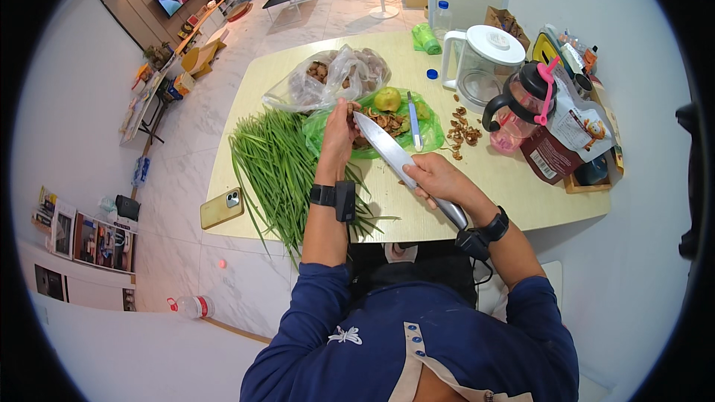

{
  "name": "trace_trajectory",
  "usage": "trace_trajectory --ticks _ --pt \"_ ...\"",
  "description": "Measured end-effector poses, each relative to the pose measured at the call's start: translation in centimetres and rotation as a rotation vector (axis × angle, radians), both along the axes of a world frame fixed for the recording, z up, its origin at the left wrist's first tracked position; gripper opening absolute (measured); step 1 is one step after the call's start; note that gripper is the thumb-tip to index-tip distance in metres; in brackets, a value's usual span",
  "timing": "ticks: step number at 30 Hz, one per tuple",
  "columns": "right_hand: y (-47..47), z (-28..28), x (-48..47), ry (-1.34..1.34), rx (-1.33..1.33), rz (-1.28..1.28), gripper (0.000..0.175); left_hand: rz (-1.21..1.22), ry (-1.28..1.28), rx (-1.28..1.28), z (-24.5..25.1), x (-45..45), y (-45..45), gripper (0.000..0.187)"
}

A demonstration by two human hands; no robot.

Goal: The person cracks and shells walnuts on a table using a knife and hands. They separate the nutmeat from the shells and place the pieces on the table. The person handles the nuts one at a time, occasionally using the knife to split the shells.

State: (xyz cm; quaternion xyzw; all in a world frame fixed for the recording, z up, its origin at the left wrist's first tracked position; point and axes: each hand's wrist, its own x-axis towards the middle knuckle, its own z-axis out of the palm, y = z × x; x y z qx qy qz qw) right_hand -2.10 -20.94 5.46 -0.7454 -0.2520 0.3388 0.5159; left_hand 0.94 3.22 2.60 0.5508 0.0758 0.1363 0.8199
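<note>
My left hand (338,134) holds a walnut (351,113) over the near left part of a green plastic bag (317,133). In my right hand (435,177) is a kitchen knife (385,144) with a steel blade, its tip touching or very near the walnut. Walnut shells (391,121), a yellow-green fruit (387,99) and a blue-and-white craft knife (414,121) lie on the green bag. Shelled walnut pieces (463,129) lie to its right. Behind it sits a clear plastic bag (357,75) of walnuts.
Long green chives (279,167) cover the table's left part, beside a phone (222,208) at the edge. A lidded clear pitcher (485,72), a pink-and-black bottle (522,100) and a foil pouch (570,134) stand at the right by the wall. A blue cap (432,73) lies farther back.
</note>
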Motion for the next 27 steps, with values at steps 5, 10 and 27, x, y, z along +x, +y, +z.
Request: trace_trajectory --ticks 5,10,27 --pt "0.7 -1.2 -0.5 -0.784 -0.094 -0.039 0.033 -0.022 0.017 0.017 -0.3 0.2 0.1 0.042" --pt "0.3 -0.3 0.1 0.116 0.055 -0.009 0.033 0.037 0.021 0.000 -0.7 0.4 0.0 0.041" --pt "1.0 0.1 -0.2 0.279 0.135 -0.002 0.025 0.066 -0.086 -0.174 -1.1 0.7 -0.1 0.027"
